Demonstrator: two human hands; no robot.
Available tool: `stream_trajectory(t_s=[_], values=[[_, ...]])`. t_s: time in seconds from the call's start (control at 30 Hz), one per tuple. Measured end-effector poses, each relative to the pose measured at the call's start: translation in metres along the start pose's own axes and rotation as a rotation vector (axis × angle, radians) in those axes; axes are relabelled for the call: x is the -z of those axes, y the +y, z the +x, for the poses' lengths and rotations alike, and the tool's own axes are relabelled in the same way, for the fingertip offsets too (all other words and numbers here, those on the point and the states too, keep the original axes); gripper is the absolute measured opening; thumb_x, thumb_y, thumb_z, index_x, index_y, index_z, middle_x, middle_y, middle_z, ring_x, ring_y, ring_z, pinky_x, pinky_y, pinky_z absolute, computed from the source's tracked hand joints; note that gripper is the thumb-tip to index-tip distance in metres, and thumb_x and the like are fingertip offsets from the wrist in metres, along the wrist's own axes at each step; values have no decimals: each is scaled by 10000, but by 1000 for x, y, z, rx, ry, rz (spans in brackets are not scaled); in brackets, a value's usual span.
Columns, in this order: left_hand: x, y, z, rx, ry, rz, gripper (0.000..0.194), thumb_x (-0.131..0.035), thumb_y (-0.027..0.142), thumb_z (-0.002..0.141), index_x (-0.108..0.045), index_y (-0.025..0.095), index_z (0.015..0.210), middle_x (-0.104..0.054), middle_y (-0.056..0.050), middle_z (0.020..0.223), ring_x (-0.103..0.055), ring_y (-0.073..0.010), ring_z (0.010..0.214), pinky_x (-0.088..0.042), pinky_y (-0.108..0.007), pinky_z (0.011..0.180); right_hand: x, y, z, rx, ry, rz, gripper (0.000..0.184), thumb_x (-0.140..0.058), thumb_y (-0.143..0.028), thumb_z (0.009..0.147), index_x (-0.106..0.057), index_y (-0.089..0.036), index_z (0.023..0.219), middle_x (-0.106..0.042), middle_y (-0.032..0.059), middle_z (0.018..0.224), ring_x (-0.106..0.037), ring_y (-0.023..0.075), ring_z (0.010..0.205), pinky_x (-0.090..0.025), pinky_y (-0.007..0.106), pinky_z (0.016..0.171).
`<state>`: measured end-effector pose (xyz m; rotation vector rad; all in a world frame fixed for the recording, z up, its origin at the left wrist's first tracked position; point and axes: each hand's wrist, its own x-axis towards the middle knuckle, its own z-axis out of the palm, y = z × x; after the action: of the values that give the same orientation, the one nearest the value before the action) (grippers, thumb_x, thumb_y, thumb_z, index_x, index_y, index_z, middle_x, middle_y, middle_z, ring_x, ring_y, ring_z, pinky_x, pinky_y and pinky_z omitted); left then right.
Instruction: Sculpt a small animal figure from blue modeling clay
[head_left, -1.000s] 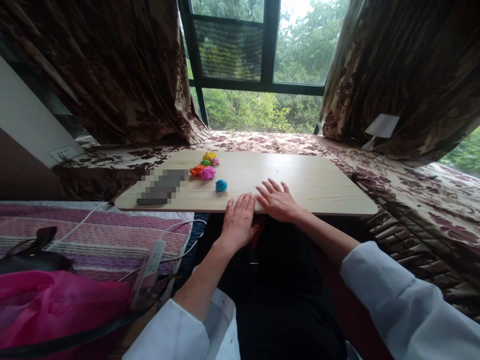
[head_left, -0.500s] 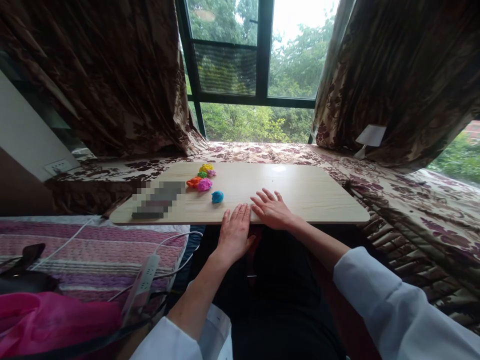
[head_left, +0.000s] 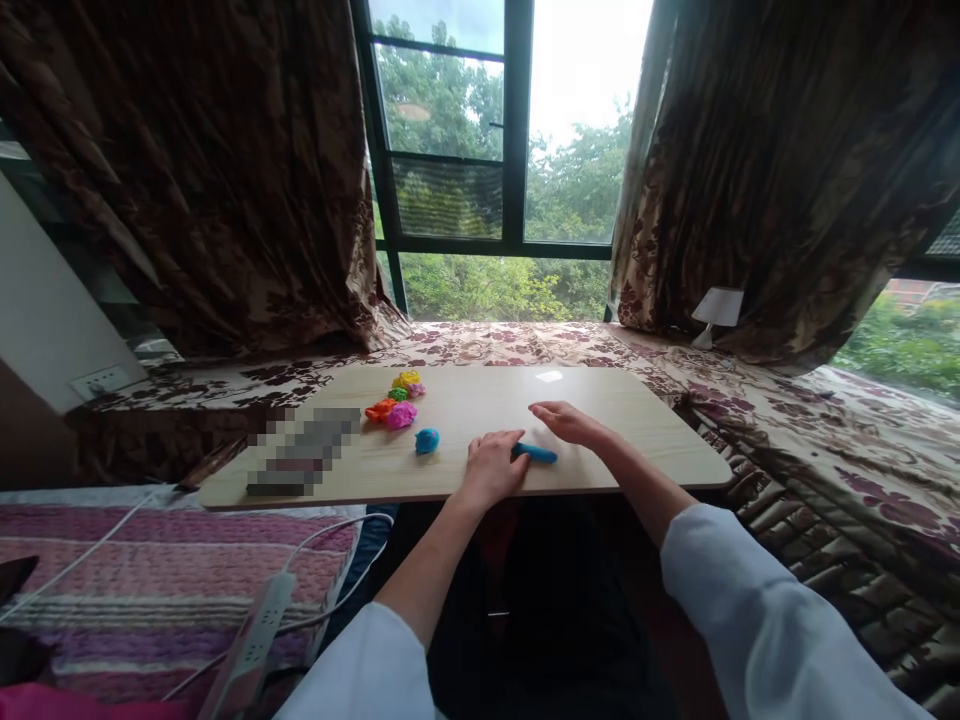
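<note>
A short roll of blue modelling clay [head_left: 537, 453] lies near the front edge of the pale wooden table [head_left: 622, 465]. Its left end sits between the thumb and fingers of my left hand [head_left: 495, 465], which is closed on it. My right hand [head_left: 571, 422] is just beyond and to the right of the roll, apart from it, fingers stretched out and holding nothing. Left of my hands rests a blue clay lump [head_left: 427, 441]. Farther left is a cluster of orange clay [head_left: 380, 410], pink clay [head_left: 401, 415], green clay [head_left: 397, 394] and yellow clay [head_left: 406, 379].
A blurred-out dark object [head_left: 304, 455] lies at the table's left end. A power strip [head_left: 251, 635] with a white cable rests on the striped quilt [head_left: 172, 570]. Beyond the table are a floral-covered ledge [head_left: 495, 345] and a small lamp [head_left: 716, 307].
The blue roll, hidden before, now shows on the table. My left hand has gone from lying flat to gripping its end; my right hand has lifted away. The view has tilted up.
</note>
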<state>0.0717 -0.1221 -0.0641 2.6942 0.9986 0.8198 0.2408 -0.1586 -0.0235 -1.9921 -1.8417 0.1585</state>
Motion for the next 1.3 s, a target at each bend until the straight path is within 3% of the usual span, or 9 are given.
stream_trajectory(t_s=[0.17, 0.23, 0.37, 0.47, 0.6, 0.73, 0.9, 1.0, 1.3], values=[[8, 8, -3, 10, 29, -88, 249, -575, 312, 785, -670, 230, 1000, -692, -46, 1023, -591, -225, 1004, -404, -376, 916, -4, 10, -54, 83, 82, 139, 280, -658, -281, 792, -633, -201, 1059, -646, 66, 1100, -504, 257, 1164, -395, 427, 984], [24, 14, -11, -2, 48, -125, 222, -570, 322, 799, -677, 229, 970, -700, -39, 962, -607, -213, 958, -413, -370, 910, -7, 2, -71, 114, 161, 193, 320, -682, -238, 755, -636, -201, 1069, -660, 66, 1083, -497, 264, 1176, -384, 404, 998], [67, 31, -43, -50, 75, -207, 287, -547, 384, 828, -616, 270, 1081, -674, 6, 1059, -579, -164, 1031, -401, -321, 956, 5, -28, -106, 186, 265, 319, 260, -581, -257, 842, -600, -215, 1098, -665, 35, 1003, -610, 182, 950, -474, 325, 869], [96, 44, -71, -70, 116, -352, 272, -558, 341, 834, -593, 319, 1103, -663, 46, 1089, -556, -142, 1070, -381, -323, 994, 25, -51, -132, 267, 289, 449, 250, -592, -243, 838, -594, -233, 1088, -648, 20, 974, -607, 168, 906, -482, 311, 835], [117, 58, -94, -126, 174, -370, 280, -591, 277, 818, -582, 352, 1087, -660, 63, 1058, -547, -147, 1068, -300, -397, 1066, 43, -74, -156, 338, 262, 576, 319, -633, -193, 805, -597, -237, 1119, -623, 30, 978, -592, 171, 898, -482, 305, 806], [126, 65, -102, -197, 233, -283, 356, -613, 234, 802, -547, 366, 1126, -633, 51, 1066, -543, -155, 1062, -252, -447, 1088, 47, -82, -165, 332, 281, 608, 272, -608, -214, 833, -615, -253, 1102, -614, 30, 962, -587, 165, 877, -491, 284, 751], [132, 69, -105, -258, 301, -212, 334, -605, 176, 804, -555, 323, 1100, -634, 33, 1012, -568, -146, 998, -203, -485, 1107, 46, -84, -166, 415, 410, 521, 331, -642, -182, 808, -611, -271, 1126, -632, 27, 987, -565, 182, 939, -442, 342, 880], [133, 71, -107, -261, 318, -207, 345, -612, 166, 798, -557, 316, 1103, -638, 33, 1003, -570, -147, 989, -211, -490, 1103, 46, -86, -166, 439, 450, 521, 297, -635, -158, 813, -630, -269, 1088, -650, 18, 938, -574, 177, 907, -440, 346, 877], [134, 73, -112, -239, 377, -179, 365, -636, 179, 776, -559, 299, 1112, -638, 21, 1016, -563, -165, 1017, -246, -481, 1093, 43, -91, -169, 360, 428, 620, 269, -641, -180, 811, -653, -269, 1064, -653, 24, 950, -587, 162, 890, -494, 272, 762]])
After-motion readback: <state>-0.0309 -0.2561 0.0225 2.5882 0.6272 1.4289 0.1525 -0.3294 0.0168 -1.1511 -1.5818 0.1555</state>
